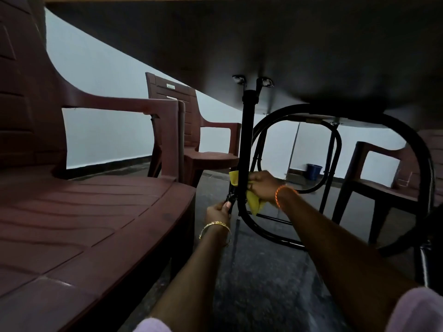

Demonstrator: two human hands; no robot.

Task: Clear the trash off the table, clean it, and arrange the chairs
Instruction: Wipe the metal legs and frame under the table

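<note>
I am looking from under the table (263, 44), whose dark underside fills the top of the view. Its black metal leg frame (247, 140) runs down the middle. My right hand (262, 184) presses a yellow cloth (254, 202) against the black tube. My left hand (219, 209), with a gold bangle at the wrist, grips the lower part of the same frame just left of the cloth. A brown plastic chair (84, 212) stands close on my left.
A second brown chair (191, 130) stands behind the first. A third chair (388, 178) is at the right, behind the looped black leg (426, 164). A blue bucket (314, 171) sits by the far white wall. The floor is dark stone.
</note>
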